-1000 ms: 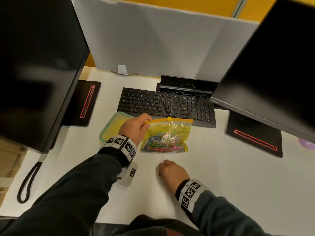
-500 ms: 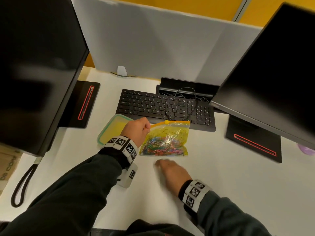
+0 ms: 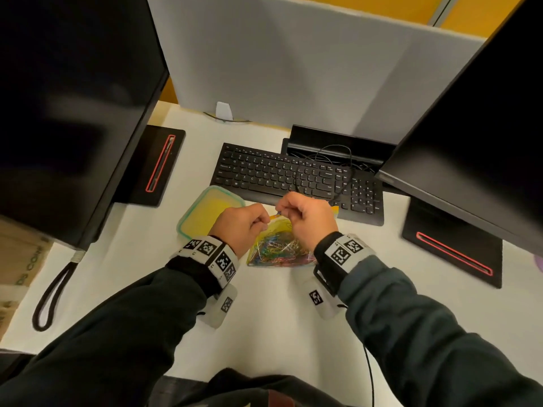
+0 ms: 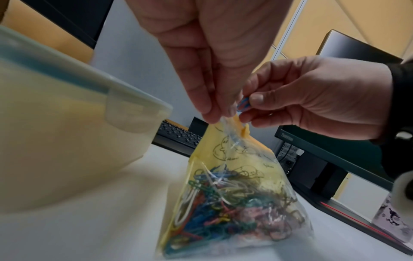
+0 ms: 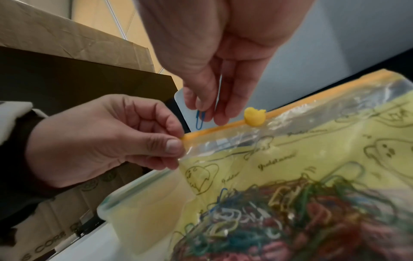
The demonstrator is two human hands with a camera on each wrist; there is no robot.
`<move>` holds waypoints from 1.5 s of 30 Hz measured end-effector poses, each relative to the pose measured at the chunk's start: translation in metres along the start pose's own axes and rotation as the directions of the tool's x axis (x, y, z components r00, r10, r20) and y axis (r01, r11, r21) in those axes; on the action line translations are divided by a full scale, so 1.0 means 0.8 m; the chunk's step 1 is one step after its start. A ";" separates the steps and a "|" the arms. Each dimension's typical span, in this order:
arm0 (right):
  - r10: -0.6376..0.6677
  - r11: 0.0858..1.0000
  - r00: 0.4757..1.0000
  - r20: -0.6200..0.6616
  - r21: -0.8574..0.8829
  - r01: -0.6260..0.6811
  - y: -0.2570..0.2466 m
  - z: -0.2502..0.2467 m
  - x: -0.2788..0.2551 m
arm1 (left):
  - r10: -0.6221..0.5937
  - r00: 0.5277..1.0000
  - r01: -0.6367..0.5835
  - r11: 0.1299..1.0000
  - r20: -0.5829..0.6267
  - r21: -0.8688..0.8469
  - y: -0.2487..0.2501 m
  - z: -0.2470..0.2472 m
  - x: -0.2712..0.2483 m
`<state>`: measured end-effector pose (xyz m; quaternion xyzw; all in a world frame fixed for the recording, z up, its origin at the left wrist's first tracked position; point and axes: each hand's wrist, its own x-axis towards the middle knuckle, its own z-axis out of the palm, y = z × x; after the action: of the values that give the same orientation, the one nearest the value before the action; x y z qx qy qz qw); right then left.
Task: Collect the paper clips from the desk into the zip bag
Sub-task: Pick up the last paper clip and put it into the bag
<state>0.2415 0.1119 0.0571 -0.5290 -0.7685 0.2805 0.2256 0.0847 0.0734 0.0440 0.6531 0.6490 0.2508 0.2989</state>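
A yellow zip bag (image 3: 276, 248) with a clear front and an orange zip strip stands on the white desk, full of coloured paper clips (image 4: 223, 211). My left hand (image 3: 261, 221) pinches the bag's top left corner (image 5: 185, 141) and holds it up. My right hand (image 3: 282, 211) pinches one blue paper clip (image 5: 199, 120) between thumb and fingers, right above the zip strip beside the left hand. The yellow slider (image 5: 254, 117) sits on the strip just right of the clip. In the left wrist view the blue clip (image 4: 242, 104) is at the bag's raised tip.
A lidded plastic container (image 3: 205, 212) with a teal rim sits just left of the bag. A black keyboard (image 3: 293, 174) with a loose cable lies behind. Two dark monitors (image 3: 73, 98) (image 3: 470, 127) on black bases flank the desk. A grey divider stands at the back.
My right hand has left the desk in front of the bag and come up to the bag's top with a blue clip. The left hand keeps its pinch on the bag's corner.
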 end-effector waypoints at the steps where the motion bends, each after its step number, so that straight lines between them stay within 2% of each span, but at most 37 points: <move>1: -0.015 1.000 1.000 0.012 -0.011 0.015 0.002 0.003 0.000 | -0.009 1.000 0.009 1.000 0.002 0.002 -0.001 0.001 0.000; 4: -0.059 0.997 0.998 0.031 -0.043 0.060 0.001 0.007 0.000 | -0.039 0.999 0.039 0.999 0.007 0.002 0.000 0.003 0.000; 8: -0.094 0.995 0.996 -0.003 -0.039 0.093 -0.004 0.007 0.005 | -0.056 0.998 0.056 0.998 0.009 0.005 0.001 0.002 0.002; 15: -0.115 0.990 0.992 0.053 -0.079 0.119 -0.005 0.006 0.006 | -0.011 1.000 0.011 0.999 0.010 0.031 -0.004 -0.003 0.000; 19: -0.147 0.973 0.982 0.117 -0.162 0.165 -0.002 0.008 0.003 | -0.006 1.000 0.005 0.999 0.022 0.042 -0.003 -0.004 0.002; 25: -0.131 0.988 0.991 0.009 -0.076 0.132 -0.006 0.012 0.000 | 0.020 1.000 -0.020 1.000 0.018 0.021 -0.004 -0.006 0.000; 30: -0.183 0.948 0.973 0.140 -0.237 0.213 -0.002 0.016 -0.001 | 0.008 1.000 -0.008 1.000 0.017 0.010 -0.003 -0.003 -0.005; 32: -0.154 0.961 0.977 0.146 -0.207 0.182 0.003 0.018 -0.004 | 0.011 1.000 -0.011 1.000 0.007 0.001 -0.003 -0.004 -0.006; 36: -0.061 0.984 0.998 -0.027 -0.166 0.056 0.019 0.006 -0.015 | 0.023 1.000 -0.023 1.000 -0.005 -0.002 -0.001 -0.011 -0.006; 38: 0.061 0.964 0.998 0.005 -0.261 -0.058 0.030 -0.007 -0.018 | 0.029 0.999 -0.029 0.999 -0.014 0.014 -0.001 -0.014 -0.006; 40: 0.211 0.918 0.976 0.062 -0.356 -0.176 0.040 -0.017 -0.021 | 0.031 0.999 -0.029 0.998 -0.027 0.053 -0.001 -0.017 -0.005; 41: 0.240 0.909 0.969 0.059 -0.364 -0.203 0.043 -0.020 -0.024 | 0.034 0.999 -0.031 0.996 -0.030 0.087 0.000 -0.017 -0.005; 44: 0.195 0.940 0.981 0.013 -0.287 -0.184 0.037 -0.026 -0.029 | 0.068 0.998 -0.064 0.981 -0.014 0.181 0.013 -0.015 -0.003; 45: 0.151 0.950 0.989 -0.004 -0.276 -0.146 0.030 -0.027 -0.030 | 0.113 0.994 -0.113 0.970 0.012 0.214 0.020 -0.012 0.000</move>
<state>0.2800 0.1001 0.0559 -0.6090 -0.7600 0.1917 0.1214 0.0894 0.0740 0.0620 0.7172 0.6342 0.1962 0.2120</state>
